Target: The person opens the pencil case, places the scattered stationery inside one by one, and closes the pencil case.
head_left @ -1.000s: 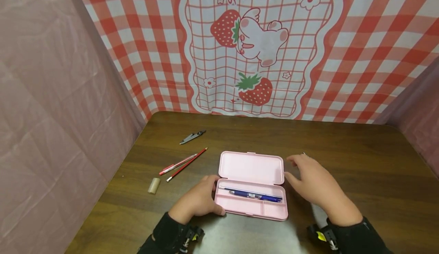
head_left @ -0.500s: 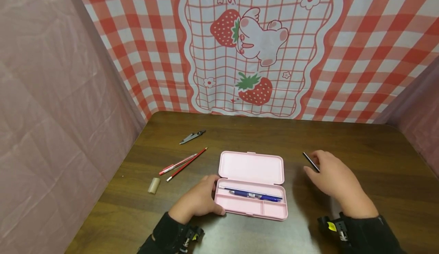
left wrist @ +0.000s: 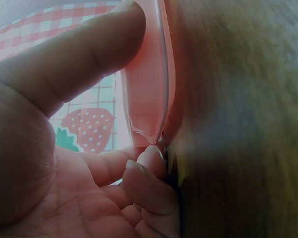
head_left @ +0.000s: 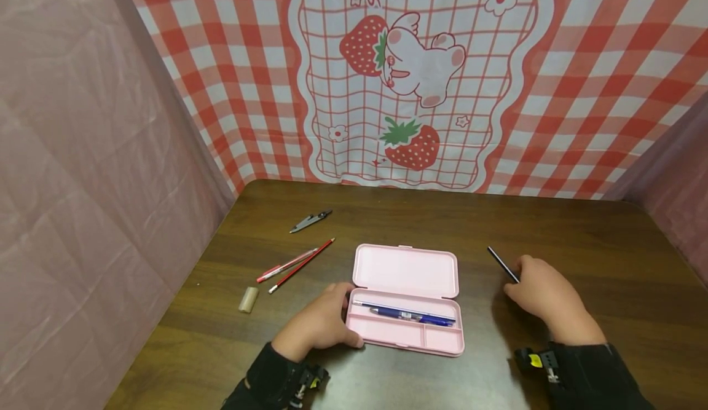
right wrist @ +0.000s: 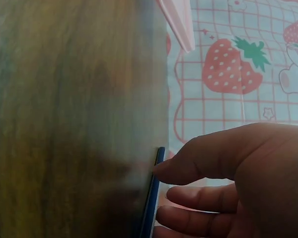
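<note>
Two hands at an open pink pencil case [head_left: 406, 299] on a brown wooden surface [head_left: 586, 238].

The left hand [head_left: 321, 327] lies low at the case's left end, its grip curled round the edge of the tray: the thumb [left wrist: 79, 64] presses the pink wall while curled fingertips [left wrist: 149, 173] meet the rim at the surface. The right hand [head_left: 544, 296], well to the right of the case, bends down at the wrist with knuckles up, its grip pinching the near end of a thin dark pen [head_left: 502, 263], which slants away up and left. Inside the case lies a blue pen [head_left: 412, 317]. Left of the case lie a red pencil [head_left: 301, 265], a red pen [head_left: 284, 266] and an eraser [head_left: 248, 299]; thread snips [head_left: 310, 220] lie farther back.
</note>
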Action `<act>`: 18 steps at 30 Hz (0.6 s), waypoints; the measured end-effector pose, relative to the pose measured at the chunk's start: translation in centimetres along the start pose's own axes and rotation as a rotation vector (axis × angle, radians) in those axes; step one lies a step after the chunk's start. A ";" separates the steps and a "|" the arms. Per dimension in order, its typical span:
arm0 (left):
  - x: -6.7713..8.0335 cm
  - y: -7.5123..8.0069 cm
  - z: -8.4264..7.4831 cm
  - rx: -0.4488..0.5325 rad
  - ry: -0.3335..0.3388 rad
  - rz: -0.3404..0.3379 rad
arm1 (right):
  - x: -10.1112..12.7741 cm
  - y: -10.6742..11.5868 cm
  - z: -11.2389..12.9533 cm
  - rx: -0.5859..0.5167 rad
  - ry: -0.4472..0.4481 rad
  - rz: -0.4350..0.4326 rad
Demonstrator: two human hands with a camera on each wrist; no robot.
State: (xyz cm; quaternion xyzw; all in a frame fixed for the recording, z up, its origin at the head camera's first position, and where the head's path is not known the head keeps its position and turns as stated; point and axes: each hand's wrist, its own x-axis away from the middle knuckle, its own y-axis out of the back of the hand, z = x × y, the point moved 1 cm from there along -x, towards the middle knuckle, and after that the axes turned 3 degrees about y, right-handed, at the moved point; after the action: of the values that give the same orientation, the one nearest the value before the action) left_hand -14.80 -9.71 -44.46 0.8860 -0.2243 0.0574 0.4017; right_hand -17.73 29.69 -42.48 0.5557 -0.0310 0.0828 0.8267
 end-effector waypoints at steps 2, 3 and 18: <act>0.0 0.0 0.0 -0.001 -0.001 -0.001 | -0.1 -0.1 -0.2 -0.001 -0.005 0.002; 0.0 0.0 0.0 -0.002 -0.002 -0.002 | -0.1 -0.2 -0.2 -0.004 -0.010 0.006; 0.0 -0.1 0.1 -0.017 0.004 -0.010 | -0.1 -0.6 -0.7 -0.004 -0.049 0.060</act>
State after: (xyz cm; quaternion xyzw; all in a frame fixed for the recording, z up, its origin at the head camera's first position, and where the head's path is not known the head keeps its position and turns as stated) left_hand -14.79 -9.71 -44.60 0.8835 -0.2194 0.0550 0.4102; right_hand -17.75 30.11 -43.30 0.5546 -0.0683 0.0939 0.8240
